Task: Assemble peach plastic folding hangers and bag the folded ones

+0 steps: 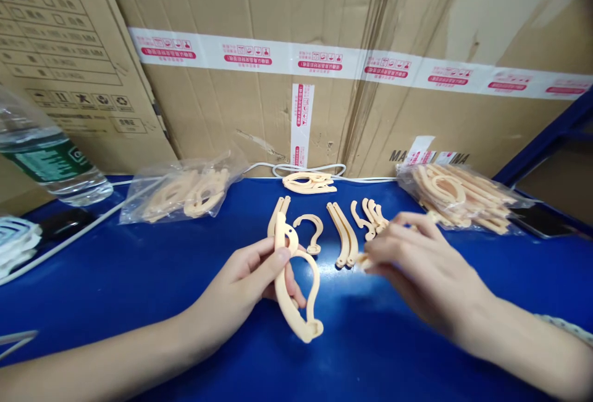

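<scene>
My left hand (250, 278) is closed around a cream plastic folding hanger (290, 310), its thumb pressing on the curved arm. The hanger's hook loops to the right and meets the arm at the bottom. Farther right, my right hand (417, 266) is pinched and slightly blurred, with part of a small cream plastic piece (364, 261) showing at the fingertips; its shape is mostly hidden. On the table between the hands lie a loose hook (317, 229) and a pair of curved hanger arms (343, 235). Just beyond my right fingers sit several small curved pieces (370, 212).
A folded hanger (308, 183) lies by a white cable (365, 180) at the back. Clear bags of hanger parts stand left (204, 195) and right (463, 195). A water bottle (50, 161) is far left. Large cardboard boxes (222, 118) wall off the blue table (185, 365).
</scene>
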{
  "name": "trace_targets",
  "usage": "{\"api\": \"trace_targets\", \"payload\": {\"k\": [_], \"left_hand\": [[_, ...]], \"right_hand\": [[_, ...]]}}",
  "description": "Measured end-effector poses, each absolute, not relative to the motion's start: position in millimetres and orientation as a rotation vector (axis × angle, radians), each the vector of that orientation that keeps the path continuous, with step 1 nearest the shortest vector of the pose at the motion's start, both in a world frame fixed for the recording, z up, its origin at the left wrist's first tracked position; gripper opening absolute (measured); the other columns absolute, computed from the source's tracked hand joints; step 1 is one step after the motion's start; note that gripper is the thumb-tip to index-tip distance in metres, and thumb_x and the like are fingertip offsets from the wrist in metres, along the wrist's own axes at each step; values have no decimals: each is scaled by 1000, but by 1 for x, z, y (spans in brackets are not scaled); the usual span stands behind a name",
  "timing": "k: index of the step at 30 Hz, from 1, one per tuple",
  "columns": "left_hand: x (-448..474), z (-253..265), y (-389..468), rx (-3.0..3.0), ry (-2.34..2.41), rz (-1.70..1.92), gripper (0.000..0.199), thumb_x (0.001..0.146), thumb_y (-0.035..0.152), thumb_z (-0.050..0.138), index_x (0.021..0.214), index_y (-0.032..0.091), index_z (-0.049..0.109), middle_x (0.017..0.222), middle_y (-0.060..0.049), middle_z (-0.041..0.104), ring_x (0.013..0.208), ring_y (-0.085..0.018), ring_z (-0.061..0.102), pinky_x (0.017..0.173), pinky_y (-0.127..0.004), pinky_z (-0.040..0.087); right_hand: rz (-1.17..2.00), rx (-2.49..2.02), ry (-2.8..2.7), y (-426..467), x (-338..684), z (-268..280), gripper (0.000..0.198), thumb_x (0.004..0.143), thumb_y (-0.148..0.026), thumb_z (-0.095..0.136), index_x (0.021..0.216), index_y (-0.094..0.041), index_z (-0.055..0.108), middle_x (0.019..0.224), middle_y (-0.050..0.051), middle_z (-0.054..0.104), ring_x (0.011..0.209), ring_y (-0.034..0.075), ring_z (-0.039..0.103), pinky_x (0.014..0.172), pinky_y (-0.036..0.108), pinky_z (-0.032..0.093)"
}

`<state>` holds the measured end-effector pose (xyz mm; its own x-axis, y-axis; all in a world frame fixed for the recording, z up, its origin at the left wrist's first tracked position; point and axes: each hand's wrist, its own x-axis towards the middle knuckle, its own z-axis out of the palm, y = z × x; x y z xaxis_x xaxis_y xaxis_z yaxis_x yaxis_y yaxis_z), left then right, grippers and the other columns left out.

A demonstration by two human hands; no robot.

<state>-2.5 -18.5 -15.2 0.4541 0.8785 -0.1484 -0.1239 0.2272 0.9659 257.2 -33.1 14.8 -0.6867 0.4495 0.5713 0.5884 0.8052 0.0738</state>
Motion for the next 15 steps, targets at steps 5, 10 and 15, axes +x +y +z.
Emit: {"api": "trace_targets", "payload": {"k": [5, 10, 15], "left_hand": [[-3, -15, -19, 1131, 821, 811, 31, 94, 46, 61, 102, 16, 61, 69, -1, 71, 67, -16, 69, 68, -28, 59], [-3, -15, -18, 1126, 823, 807, 32, 94, 46, 60, 104, 16, 61, 70, -2, 72, 68, -17, 70, 69, -30, 59], [-5, -16, -19, 1146, 817, 815, 32, 93, 46, 62, 99, 15, 62, 70, -2, 71, 68, -16, 69, 69, -29, 59]], "right_hand": [[-278, -888, -2417, 1, 282, 14, 22, 95, -3, 44, 104, -22, 47, 93, 2, 68, 85, 17, 63, 103, 45, 37], [-280, -851, -2696, 5, 283, 15, 38, 86, 7, 37, 109, -18, 54, 112, 13, 66, 125, 27, 49, 107, 58, 32], [-245, -863, -2772, 4, 279, 13, 33, 89, 2, 38, 105, -17, 59, 122, 16, 63, 120, 30, 51, 99, 55, 42]]}}
